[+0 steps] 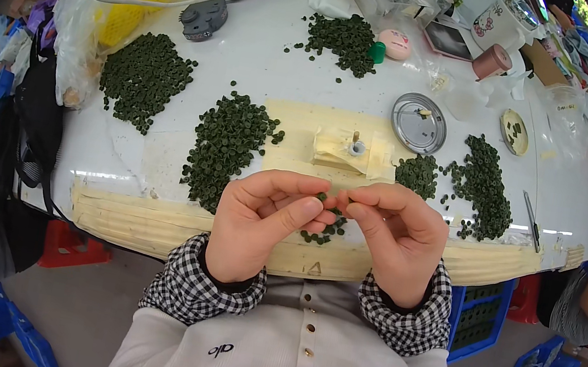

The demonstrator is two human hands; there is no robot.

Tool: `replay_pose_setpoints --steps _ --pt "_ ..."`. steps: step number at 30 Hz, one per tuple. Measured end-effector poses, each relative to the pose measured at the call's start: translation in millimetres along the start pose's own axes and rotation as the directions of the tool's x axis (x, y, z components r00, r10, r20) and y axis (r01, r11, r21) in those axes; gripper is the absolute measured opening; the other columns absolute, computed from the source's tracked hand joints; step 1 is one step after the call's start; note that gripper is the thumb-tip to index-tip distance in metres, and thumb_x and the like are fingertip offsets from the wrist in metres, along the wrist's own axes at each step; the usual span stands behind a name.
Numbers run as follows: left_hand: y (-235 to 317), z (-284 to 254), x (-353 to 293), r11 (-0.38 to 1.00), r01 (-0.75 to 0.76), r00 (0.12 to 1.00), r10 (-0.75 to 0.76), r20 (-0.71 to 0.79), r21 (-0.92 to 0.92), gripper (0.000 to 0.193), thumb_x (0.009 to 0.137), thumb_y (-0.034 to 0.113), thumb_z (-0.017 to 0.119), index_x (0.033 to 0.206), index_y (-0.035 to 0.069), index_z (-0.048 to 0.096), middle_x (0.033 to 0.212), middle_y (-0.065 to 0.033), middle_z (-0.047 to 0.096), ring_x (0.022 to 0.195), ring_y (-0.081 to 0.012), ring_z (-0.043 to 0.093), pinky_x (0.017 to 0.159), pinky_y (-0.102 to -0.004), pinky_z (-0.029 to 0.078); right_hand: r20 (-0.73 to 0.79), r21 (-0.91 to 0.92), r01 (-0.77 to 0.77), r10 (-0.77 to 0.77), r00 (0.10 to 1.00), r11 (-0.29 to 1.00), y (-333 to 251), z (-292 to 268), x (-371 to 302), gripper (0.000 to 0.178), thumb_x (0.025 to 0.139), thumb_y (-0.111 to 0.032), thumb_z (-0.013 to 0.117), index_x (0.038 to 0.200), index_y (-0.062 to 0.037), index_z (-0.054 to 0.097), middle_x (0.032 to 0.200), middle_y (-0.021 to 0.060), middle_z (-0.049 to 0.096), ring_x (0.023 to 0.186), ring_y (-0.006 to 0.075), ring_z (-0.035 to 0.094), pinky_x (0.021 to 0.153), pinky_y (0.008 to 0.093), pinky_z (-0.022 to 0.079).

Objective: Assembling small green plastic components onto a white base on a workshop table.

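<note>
My left hand (257, 220) pinches a small dark green piece (321, 197) between thumb and fingertips, with another green bit showing by the curled fingers. Close beside it, my right hand (402, 241) has thumb and forefinger pressed together; whatever lies between them is too small to name. Both hands hover above the table's near edge, over a few loose green pieces (316, 237). Just beyond them, a tape-wrapped block (338, 153) with a small round fitting on top sits on a taped patch of table (289, 122).
Heaps of green pieces lie left (226, 145), far left (144, 77), at the back (341, 40) and right (484, 188). A round metal dish (418, 123), tweezers (532, 222) and a grey tool (203, 19) lie around. A white cable (130, 1) crosses the back left. Co-workers sit either side.
</note>
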State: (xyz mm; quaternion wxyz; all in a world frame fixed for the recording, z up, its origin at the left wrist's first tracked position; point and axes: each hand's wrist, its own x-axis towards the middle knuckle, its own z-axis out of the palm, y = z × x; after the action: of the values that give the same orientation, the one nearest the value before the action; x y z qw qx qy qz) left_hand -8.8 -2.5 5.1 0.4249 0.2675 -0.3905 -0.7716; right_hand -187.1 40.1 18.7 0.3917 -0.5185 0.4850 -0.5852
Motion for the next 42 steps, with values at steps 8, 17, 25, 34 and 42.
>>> replay_pose_setpoints --steps 8,17,25,34,42 --pt "-4.4 -1.4 -0.3 0.997 -0.065 0.997 0.063 0.04 0.035 0.02 0.092 -0.004 0.061 0.112 -0.006 0.063 0.103 -0.0157 0.07 0.092 -0.0174 0.07 0.081 -0.0263 0.057 0.009 -0.087 0.098 -0.098 0.995 0.991 3.1 1.1 3.5 0.008 0.083 0.001 0.071 0.09 0.0015 0.068 0.087 0.0083 0.068 0.075 0.0152 0.063 0.07 0.0263 0.05" --pt "-4.4 -1.1 -2.0 0.984 -0.137 0.991 0.136 0.018 0.115 0.017 0.088 -0.007 0.065 0.106 -0.006 0.064 0.099 -0.0151 0.071 0.09 -0.0158 0.07 0.08 -0.0267 0.058 0.036 -0.155 0.173 -0.17 0.985 0.973 5.7 5.6 3.2 0.009 0.081 0.002 0.072 0.09 0.0009 0.069 0.086 0.0089 0.066 0.075 0.0171 0.063 0.069 0.0269 0.05" --pt "-6.2 1.6 -3.1 0.973 -0.213 0.977 0.214 -0.009 0.085 0.018 0.087 -0.01 0.066 0.105 -0.007 0.065 0.097 -0.0138 0.071 0.09 -0.0159 0.069 0.081 -0.0255 0.056 0.047 -0.183 0.197 -0.191 0.98 0.963 3.1 6.7 3.3 0.013 0.081 0.006 0.07 0.093 0.0021 0.069 0.09 0.0106 0.066 0.078 0.0172 0.064 0.07 0.0264 0.052" --pt "-4.7 2.4 -4.8 0.963 -0.212 0.975 0.219 -0.028 0.169 0.019 0.085 -0.011 0.067 0.103 -0.007 0.066 0.097 -0.013 0.07 0.089 -0.0154 0.069 0.082 -0.0253 0.056 0.046 -0.342 0.285 -0.287 0.957 0.895 2.9 8.4 2.8 0.017 0.077 0.007 0.073 0.092 0.0015 0.068 0.088 0.0107 0.065 0.074 0.019 0.065 0.066 0.0274 0.052" --pt "-5.6 1.5 -3.5 0.966 -0.211 0.975 0.219 -0.039 0.149 0.017 0.085 -0.01 0.067 0.102 -0.007 0.067 0.097 -0.0133 0.07 0.089 -0.0151 0.069 0.08 -0.0249 0.056 0.06 -0.441 0.358 -0.371 0.927 0.823 -1.4 12.5 1.3 0.021 0.075 0.008 0.074 0.095 0.0009 0.069 0.088 0.0107 0.065 0.072 0.0201 0.065 0.063 0.028 0.053"
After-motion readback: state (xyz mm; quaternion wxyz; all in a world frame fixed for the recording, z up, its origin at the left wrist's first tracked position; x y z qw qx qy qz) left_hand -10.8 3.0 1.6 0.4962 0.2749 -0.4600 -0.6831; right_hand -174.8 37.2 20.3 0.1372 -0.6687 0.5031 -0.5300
